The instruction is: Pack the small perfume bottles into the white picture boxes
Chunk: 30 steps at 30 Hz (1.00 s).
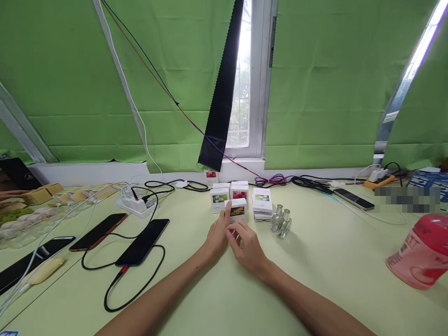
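A small white box with a yellow-brown picture (238,211) is stood upright at the centre of a pale green table (315,289), taken here as the clock's middle. Its left edge is touched by the left hand (217,232); whether the box is pinched or only steadied cannot be told. The right hand (249,246) is held at six o'clock, fingers curled toward the thumb with a gap between; whether anything is gripped at the fingertips is hidden.

The work is judged to be partway through: a white-flower box (220,199) at ten o'clock and a red-flower box (240,193) at twelve are already stood upright close behind. At two o'clock, a stack of boxes (262,204) is left lying flat. Two glass bottles, a nearer one (284,225) and a farther one (276,216), are left unboxed at three o'clock.

The boxes appear closed, so their contents cannot be seen. The bottles are capped and clear; whether liquid is held inside cannot be told. Farther out, at four o'clock, a pink canister (418,254) is placed, its contents hidden. At eight o'clock, a phone (143,241) is plugged into a black cable (114,294).
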Motion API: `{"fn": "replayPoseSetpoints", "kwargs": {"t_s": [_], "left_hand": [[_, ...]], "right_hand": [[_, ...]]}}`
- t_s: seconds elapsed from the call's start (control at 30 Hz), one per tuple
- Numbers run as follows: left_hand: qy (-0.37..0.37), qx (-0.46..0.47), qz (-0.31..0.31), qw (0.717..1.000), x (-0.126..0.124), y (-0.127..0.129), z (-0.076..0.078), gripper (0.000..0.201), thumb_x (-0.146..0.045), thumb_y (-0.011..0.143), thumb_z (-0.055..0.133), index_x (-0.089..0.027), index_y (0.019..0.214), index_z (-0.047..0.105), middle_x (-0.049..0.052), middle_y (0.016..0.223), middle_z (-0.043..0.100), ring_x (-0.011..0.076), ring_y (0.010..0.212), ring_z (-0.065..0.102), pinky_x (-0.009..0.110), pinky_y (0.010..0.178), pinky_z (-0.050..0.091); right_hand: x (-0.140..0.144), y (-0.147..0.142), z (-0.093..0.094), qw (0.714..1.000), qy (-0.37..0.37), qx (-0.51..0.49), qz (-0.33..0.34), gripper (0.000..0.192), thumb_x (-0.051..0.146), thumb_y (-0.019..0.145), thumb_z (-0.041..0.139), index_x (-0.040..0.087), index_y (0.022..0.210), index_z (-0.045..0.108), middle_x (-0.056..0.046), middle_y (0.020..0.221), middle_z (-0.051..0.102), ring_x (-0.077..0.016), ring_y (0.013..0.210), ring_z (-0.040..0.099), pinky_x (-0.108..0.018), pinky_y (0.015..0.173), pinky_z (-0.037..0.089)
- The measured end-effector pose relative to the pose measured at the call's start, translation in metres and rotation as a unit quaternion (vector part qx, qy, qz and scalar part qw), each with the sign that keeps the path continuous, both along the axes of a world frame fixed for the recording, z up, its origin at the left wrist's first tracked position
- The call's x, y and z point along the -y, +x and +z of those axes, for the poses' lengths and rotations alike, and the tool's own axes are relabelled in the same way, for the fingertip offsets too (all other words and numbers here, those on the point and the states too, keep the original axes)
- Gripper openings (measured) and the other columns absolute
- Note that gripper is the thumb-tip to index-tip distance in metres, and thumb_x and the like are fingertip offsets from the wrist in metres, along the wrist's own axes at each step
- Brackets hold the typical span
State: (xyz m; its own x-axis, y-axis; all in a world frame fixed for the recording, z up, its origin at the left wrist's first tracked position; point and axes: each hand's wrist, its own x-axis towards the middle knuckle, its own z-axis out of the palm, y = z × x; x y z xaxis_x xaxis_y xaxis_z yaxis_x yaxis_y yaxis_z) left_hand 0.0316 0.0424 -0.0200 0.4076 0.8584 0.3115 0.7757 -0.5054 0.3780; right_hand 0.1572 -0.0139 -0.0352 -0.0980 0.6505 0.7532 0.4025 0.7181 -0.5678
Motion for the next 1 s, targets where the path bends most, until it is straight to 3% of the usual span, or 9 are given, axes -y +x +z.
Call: {"fn": "replayPoseSetpoints", "kwargs": {"t_s": [0.1, 0.17, 0.37, 1.0], "left_hand": [[-0.016, -0.081, 0.041, 0.996, -0.012, 0.012, 0.004, 0.102, -0.018, 0.082, 0.058, -0.027, 0.162, -0.004, 0.01, 0.115, 0.062, 0.0202, 0.078, 0.066, 0.028, 0.064, 0.043], [-0.021, -0.089, 0.046, 0.995, -0.02, 0.021, 0.007, 0.096, -0.019, 0.087, 0.055, -0.024, 0.162, -0.003, 0.011, 0.113, 0.064, 0.021, 0.081, 0.067, 0.028, 0.065, 0.042], [-0.017, -0.145, 0.089, 0.985, -0.039, 0.037, 0.005, 0.096, -0.013, 0.094, 0.051, -0.029, 0.16, -0.016, 0.009, 0.111, 0.067, 0.0206, 0.09, 0.07, 0.027, 0.068, 0.042], [0.01, -0.168, 0.107, 0.98, -0.053, 0.046, -0.002, 0.097, -0.009, 0.095, 0.048, -0.022, 0.158, -0.026, 0.012, 0.103, 0.07, 0.0249, 0.089, 0.072, 0.028, 0.066, 0.044]], "right_hand": [[-0.001, 0.0, -0.002, 1.0, -0.007, 0.0, 0.011, 0.014, 0.017, 0.099, 0.049, 0.021, 0.092, 0.06, -0.003, 0.084, 0.061, -0.0148, 0.067, 0.056, -0.026, 0.06, 0.049], [-0.002, 0.001, -0.002, 1.0, -0.01, -0.003, 0.02, 0.014, 0.018, 0.099, 0.049, 0.021, 0.091, 0.061, -0.003, 0.084, 0.061, -0.0148, 0.067, 0.056, -0.026, 0.06, 0.048], [-0.002, 0.002, -0.001, 0.999, -0.016, -0.006, 0.032, 0.016, 0.02, 0.1, 0.048, 0.02, 0.091, 0.061, -0.003, 0.082, 0.06, -0.0147, 0.066, 0.054, -0.027, 0.059, 0.046], [-0.002, 0.002, -0.003, 0.999, -0.017, 0.004, 0.046, 0.018, 0.021, 0.099, 0.047, 0.02, 0.087, 0.06, -0.003, 0.08, 0.063, -0.0143, 0.065, 0.054, -0.027, 0.06, 0.045]]}}
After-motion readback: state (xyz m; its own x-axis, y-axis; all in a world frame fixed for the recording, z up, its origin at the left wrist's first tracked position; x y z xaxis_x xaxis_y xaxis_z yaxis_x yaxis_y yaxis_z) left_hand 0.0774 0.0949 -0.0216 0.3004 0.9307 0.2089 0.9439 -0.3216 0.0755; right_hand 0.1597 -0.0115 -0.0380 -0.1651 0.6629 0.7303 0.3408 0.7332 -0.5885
